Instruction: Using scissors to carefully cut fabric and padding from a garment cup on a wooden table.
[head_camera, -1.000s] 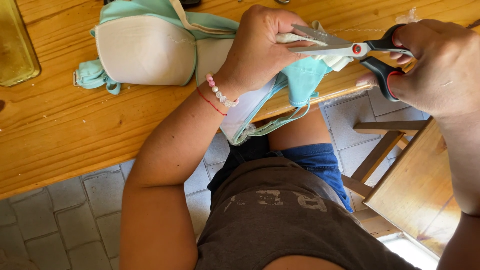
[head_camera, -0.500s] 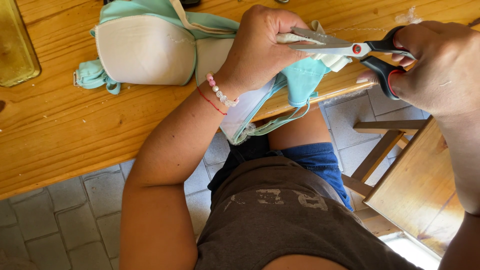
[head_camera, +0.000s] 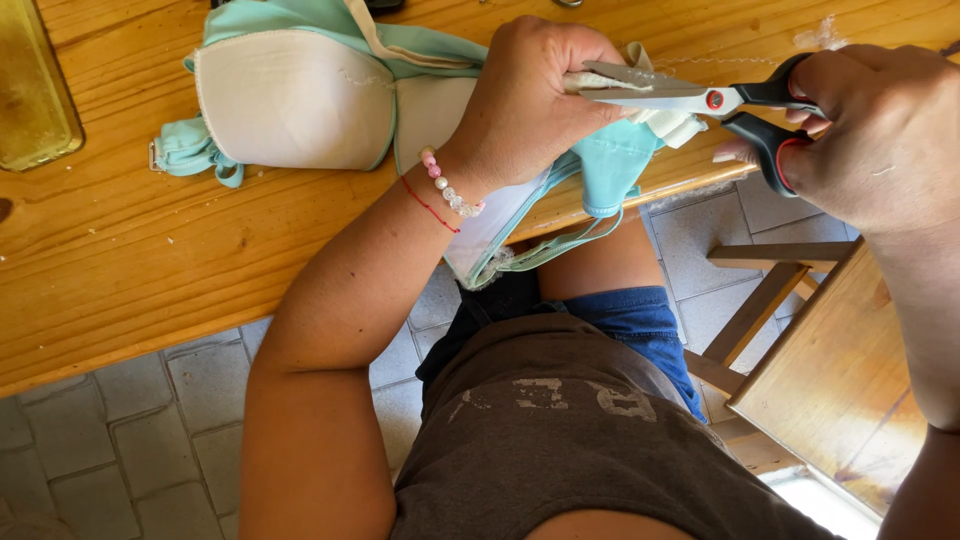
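Now our mint padded garment (head_camera: 300, 95) lies at the worktop (head_camera: 150, 250) edge, its end bunched in our left hand (head_camera: 530, 105), fingers clamped on the fabric. At three o'clock our right hand (head_camera: 880, 130) grips the black-handled scissors (head_camera: 700, 98); since a second ago the blades have closed further over the white padding, so the cut is advancing. A wooden chair (head_camera: 830, 370) sits at five o'clock.

The left hand (head_camera: 525, 105) sits upper centre, knuckles up, fingers curled shut, forearm running down to lower left. The right hand (head_camera: 875, 130), upper right, is clenched.
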